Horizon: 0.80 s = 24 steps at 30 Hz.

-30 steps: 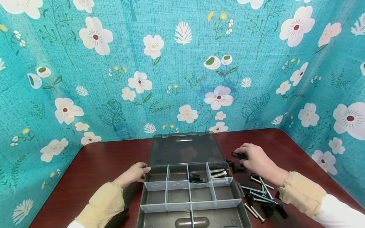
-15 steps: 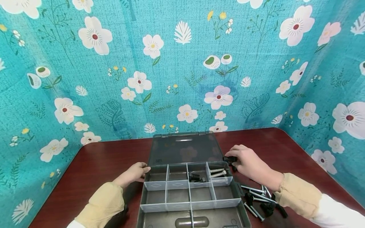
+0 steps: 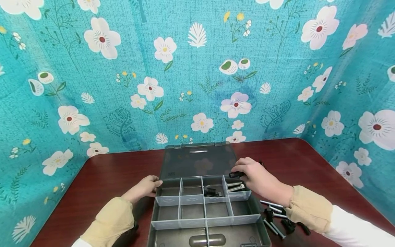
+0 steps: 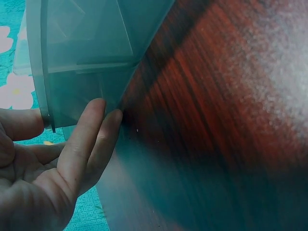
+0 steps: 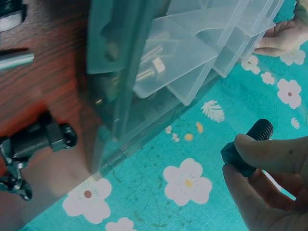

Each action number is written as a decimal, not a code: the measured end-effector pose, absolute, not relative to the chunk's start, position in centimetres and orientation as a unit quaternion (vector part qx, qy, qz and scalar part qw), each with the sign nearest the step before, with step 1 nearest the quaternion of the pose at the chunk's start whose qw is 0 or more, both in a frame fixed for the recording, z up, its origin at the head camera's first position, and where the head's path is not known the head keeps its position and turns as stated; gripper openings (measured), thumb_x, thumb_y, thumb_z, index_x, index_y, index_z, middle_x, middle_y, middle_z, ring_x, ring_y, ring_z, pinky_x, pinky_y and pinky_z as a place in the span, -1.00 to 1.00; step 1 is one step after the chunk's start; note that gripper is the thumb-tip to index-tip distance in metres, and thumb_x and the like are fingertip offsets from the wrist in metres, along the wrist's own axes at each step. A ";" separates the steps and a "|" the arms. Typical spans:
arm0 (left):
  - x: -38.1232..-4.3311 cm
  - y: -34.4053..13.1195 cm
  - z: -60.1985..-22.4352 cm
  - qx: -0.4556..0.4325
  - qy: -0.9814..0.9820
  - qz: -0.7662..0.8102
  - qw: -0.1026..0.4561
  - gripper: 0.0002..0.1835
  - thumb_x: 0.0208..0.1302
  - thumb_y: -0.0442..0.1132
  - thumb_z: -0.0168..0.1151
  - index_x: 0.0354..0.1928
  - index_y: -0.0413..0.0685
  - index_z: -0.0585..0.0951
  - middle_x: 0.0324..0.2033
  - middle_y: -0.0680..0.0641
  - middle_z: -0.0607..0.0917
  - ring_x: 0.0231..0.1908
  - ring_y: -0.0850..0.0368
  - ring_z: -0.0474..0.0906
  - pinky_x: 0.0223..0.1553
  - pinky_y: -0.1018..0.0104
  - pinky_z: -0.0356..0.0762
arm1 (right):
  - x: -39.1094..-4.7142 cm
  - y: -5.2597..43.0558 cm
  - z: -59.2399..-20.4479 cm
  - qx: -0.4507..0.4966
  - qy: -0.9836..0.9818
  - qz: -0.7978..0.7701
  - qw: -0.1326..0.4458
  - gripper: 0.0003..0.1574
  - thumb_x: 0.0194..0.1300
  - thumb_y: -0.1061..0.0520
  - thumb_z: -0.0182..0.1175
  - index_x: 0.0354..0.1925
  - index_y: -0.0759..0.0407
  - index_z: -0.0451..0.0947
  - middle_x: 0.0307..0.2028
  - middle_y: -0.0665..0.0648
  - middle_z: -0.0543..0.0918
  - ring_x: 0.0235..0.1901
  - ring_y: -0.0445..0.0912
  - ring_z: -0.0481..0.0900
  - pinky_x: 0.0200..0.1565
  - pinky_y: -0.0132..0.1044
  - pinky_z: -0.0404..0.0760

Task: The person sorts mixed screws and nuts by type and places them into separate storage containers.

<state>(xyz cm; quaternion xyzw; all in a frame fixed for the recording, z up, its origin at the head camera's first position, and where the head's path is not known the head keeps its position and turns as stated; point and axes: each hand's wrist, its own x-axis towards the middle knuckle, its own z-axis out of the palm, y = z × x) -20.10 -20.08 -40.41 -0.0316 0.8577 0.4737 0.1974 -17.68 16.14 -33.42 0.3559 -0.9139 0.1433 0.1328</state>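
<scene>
A dark translucent organizer box [image 3: 156, 219] lies with its lid [image 3: 197, 161] laid back, split by pale dividers [image 3: 191, 200]. My left hand [image 3: 147, 186] holds its far left corner, thumb at the rim and fingers along the outer wall [image 4: 91, 89]. My right hand [image 3: 257, 176] pinches a short black bolt [image 5: 245, 149] between thumb and fingers, above the far right compartment. The threaded end [image 5: 262, 129] points away from the palm. That compartment holds silver bolts [image 3: 236, 187]. Black bolts [image 3: 213, 192] lie in the compartment to its left.
Right of the box, long silver bolts [image 3: 274, 229] and black fasteners [image 3: 288, 224] lie loose on the dark red wooden table [image 3: 117, 171]. Another black bolt with a nut [image 5: 38, 139] lies close to the box's side. A flowered blue cloth [image 3: 191, 68] hangs behind.
My right hand has carried the black bolt leftward from the table beside the box to above the far right compartment. The left hand has stayed at the corner.
</scene>
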 end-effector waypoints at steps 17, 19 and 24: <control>-20.1 -20.1 -40.5 -0.034 0.856 0.476 0.201 -0.51 0.38 -0.36 -0.11 0.18 -0.67 0.12 -0.02 -0.47 0.40 -0.01 -0.29 0.39 -0.16 0.03 0.58 | -18.5 12.5 -33.7 0.364 -0.909 0.203 0.014 -0.67 -0.03 0.46 0.25 -0.22 0.26 0.63 -0.35 0.02 0.54 -0.33 -0.12 0.50 -0.42 -0.44 0.53; -20.1 -20.1 -40.5 -0.037 0.856 0.475 0.199 -0.51 0.38 -0.36 -0.11 0.18 -0.66 0.13 -0.02 -0.46 0.40 -0.01 -0.29 0.40 -0.17 0.03 0.59 | -18.7 12.2 -33.9 0.356 -0.912 0.202 0.005 -0.69 -0.02 0.43 0.27 -0.22 0.26 0.64 -0.35 0.02 0.54 -0.34 -0.13 0.51 -0.43 -0.44 0.52; -20.1 -20.1 -40.5 -0.034 0.856 0.475 0.200 -0.51 0.38 -0.36 -0.12 0.18 -0.66 0.12 0.01 -0.50 0.37 0.03 -0.34 0.36 -0.16 0.04 0.59 | -19.1 11.7 -34.6 0.346 -0.917 0.200 -0.009 -0.70 0.00 0.41 0.28 -0.21 0.27 0.63 -0.35 0.03 0.54 -0.34 -0.11 0.52 -0.41 -0.41 0.54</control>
